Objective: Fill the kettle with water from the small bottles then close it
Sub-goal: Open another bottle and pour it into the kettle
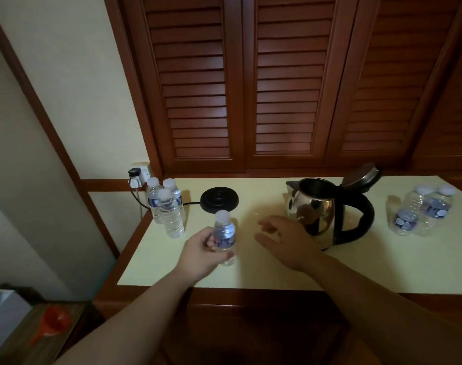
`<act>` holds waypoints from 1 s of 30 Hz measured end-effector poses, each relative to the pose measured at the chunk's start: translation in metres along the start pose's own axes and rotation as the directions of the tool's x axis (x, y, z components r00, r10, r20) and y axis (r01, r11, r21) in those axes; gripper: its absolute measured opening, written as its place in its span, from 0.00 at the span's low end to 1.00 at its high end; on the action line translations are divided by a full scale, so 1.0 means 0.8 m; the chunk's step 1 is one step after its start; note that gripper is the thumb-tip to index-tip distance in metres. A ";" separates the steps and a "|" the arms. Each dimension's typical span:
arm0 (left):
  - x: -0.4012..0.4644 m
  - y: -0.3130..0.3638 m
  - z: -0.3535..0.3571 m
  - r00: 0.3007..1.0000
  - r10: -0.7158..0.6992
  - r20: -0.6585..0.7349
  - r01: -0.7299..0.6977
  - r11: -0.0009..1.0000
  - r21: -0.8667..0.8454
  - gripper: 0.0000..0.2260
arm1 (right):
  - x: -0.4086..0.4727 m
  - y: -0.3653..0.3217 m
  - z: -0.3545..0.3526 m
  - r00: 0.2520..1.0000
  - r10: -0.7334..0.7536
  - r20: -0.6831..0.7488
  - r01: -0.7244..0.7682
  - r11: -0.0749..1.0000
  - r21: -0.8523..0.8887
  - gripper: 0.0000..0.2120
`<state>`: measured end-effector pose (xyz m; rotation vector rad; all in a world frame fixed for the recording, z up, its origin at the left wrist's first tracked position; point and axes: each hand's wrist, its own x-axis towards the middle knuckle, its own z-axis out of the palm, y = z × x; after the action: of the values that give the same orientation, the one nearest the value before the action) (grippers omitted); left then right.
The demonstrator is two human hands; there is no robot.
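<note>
A steel kettle (314, 209) with a black handle stands on the pale tabletop (277, 270), right of centre, its lid (361, 177) flipped up and open. My left hand (200, 255) grips a small capped water bottle (224, 233) upright at the table's middle-left. My right hand (285, 241) hovers between that bottle and the kettle, fingers spread and pointing left, holding nothing. Three full capped bottles (165, 206) stand at the back left. Two clear capped bottles (422, 212) stand at the far right.
The kettle's black base (219, 200) sits behind the held bottle, its cord running left to a wall socket (139, 175). Dark louvered shutters (277, 88) rise behind the table. An orange object (54, 322) lies on a low surface at lower left.
</note>
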<state>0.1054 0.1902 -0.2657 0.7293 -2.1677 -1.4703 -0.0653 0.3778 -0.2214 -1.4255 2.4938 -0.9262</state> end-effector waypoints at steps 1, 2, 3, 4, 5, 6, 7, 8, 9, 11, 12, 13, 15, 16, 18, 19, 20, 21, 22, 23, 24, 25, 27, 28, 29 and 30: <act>0.004 0.004 0.016 1.000 0.004 0.023 -0.004 1.000 -0.005 0.19 | 0.006 -0.009 -0.007 1.000 -0.018 -0.011 0.018 1.000 0.017 0.18; 0.006 0.010 0.031 0.999 0.009 0.045 -0.009 1.000 -0.003 0.18 | 0.012 -0.017 -0.014 0.999 -0.032 -0.024 0.033 0.999 0.036 0.17; 0.008 0.015 0.044 0.998 0.014 0.064 -0.014 1.000 0.003 0.18 | 0.017 -0.024 -0.021 0.998 -0.048 -0.043 0.050 0.998 0.050 0.16; 0.010 0.019 0.054 0.997 0.013 0.079 -0.014 1.000 0.011 0.18 | 0.020 -0.031 -0.027 0.996 -0.063 -0.061 0.066 0.996 0.051 0.16; 0.013 0.020 0.062 0.996 0.019 0.082 -0.020 1.000 0.021 0.19 | 0.024 -0.035 -0.031 0.994 -0.076 -0.073 0.079 0.996 0.049 0.16; 0.015 0.021 0.067 0.996 0.022 0.081 -0.025 0.999 0.035 0.19 | 0.026 -0.040 -0.036 0.994 -0.084 -0.073 0.087 0.995 0.042 0.17; 0.017 0.020 0.071 0.997 0.027 0.078 -0.030 0.998 0.048 0.19 | 0.028 -0.043 -0.039 0.994 -0.086 -0.068 0.088 0.996 0.029 0.18; 0.019 0.019 0.072 0.996 0.030 0.079 -0.035 0.998 0.061 0.19 | 0.031 -0.046 -0.043 0.995 -0.081 -0.058 0.080 0.997 -0.004 0.20; 0.021 0.019 0.074 0.996 0.033 0.084 -0.039 0.997 0.073 0.20 | 0.034 -0.049 -0.047 0.996 -0.073 -0.043 0.070 0.996 -0.054 0.22; 0.024 0.017 0.073 0.996 0.034 0.088 -0.042 0.995 0.090 0.22 | 0.038 -0.057 -0.055 0.998 -0.054 0.016 0.055 0.987 -0.153 0.24; 0.025 0.017 0.072 0.996 0.034 0.087 -0.043 0.994 0.097 0.23 | 0.039 -0.061 -0.059 0.997 -0.055 0.054 0.065 0.979 -0.191 0.24; 0.025 0.016 0.070 0.995 0.039 0.090 -0.048 0.993 0.104 0.25 | 0.041 -0.065 -0.061 0.994 -0.063 0.093 0.083 0.971 -0.223 0.23; 0.027 0.016 0.068 0.994 0.035 0.107 -0.047 0.992 0.115 0.26 | 0.043 -0.068 -0.066 0.982 -0.090 0.169 0.132 0.958 -0.255 0.20; 0.028 0.017 0.067 0.992 0.039 0.117 -0.053 0.992 0.114 0.25 | 0.045 -0.068 -0.070 0.972 -0.109 0.206 0.161 0.953 -0.257 0.19; 0.027 0.021 0.066 0.989 0.051 0.137 -0.065 0.993 0.100 0.18 | 0.050 -0.066 -0.081 0.945 -0.155 0.288 0.231 0.939 -0.253 0.17; 0.026 0.024 0.065 0.987 0.060 0.150 -0.074 0.993 0.089 0.16 | 0.054 -0.065 -0.087 0.926 -0.174 0.334 0.267 0.929 -0.256 0.14; 0.027 0.024 0.065 0.984 0.067 0.163 -0.082 0.993 0.085 0.16 | 0.057 -0.065 -0.092 0.907 -0.182 0.381 0.296 0.917 -0.268 0.11; 0.028 0.023 0.065 0.982 0.070 0.175 -0.085 0.993 0.082 0.17 | 0.058 -0.066 -0.097 0.889 -0.188 0.417 0.322 0.905 -0.278 0.10; 0.029 0.023 0.065 0.981 0.074 0.180 -0.090 0.993 0.083 0.17 | 0.059 -0.066 -0.101 0.880 -0.184 0.439 0.330 0.901 -0.283 0.13; 0.029 0.023 0.065 0.981 0.075 0.178 -0.091 0.992 0.083 0.18 | 0.059 -0.066 -0.102 0.880 -0.180 0.439 0.323 0.905 -0.276 0.16; 0.029 0.023 0.064 0.981 0.079 0.180 -0.095 0.992 0.083 0.19 | 0.059 -0.066 -0.102 0.889 -0.176 0.422 0.306 0.915 -0.263 0.18; 0.029 0.023 0.064 0.980 0.080 0.181 -0.097 0.991 0.090 0.20 | 0.059 -0.065 -0.099 0.906 -0.173 0.386 0.280 0.929 -0.243 0.19; 0.029 0.022 0.063 0.977 0.095 0.189 -0.117 0.987 0.110 0.24 | 0.058 -0.063 -0.088 0.946 -0.137 0.294 0.211 0.948 -0.237 0.20; 0.030 0.022 0.063 0.977 0.099 0.191 -0.123 0.985 0.119 0.25 | 0.058 -0.063 -0.082 0.958 -0.124 0.259 0.193 0.946 -0.262 0.21; 0.030 0.023 0.063 0.978 0.095 0.186 -0.120 0.984 0.130 0.25 | 0.058 -0.064 -0.077 0.963 -0.119 0.242 0.187 0.941 -0.283 0.22; 0.030 0.022 0.063 0.980 0.091 0.177 -0.116 0.983 0.141 0.24 | 0.059 -0.064 -0.075 0.961 -0.121 0.247 0.191 0.940 -0.283 0.21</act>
<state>0.0528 0.2161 -0.2659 0.5466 -2.4282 -1.3717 -0.0765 0.3473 -0.1357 -1.7320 2.4542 -0.3755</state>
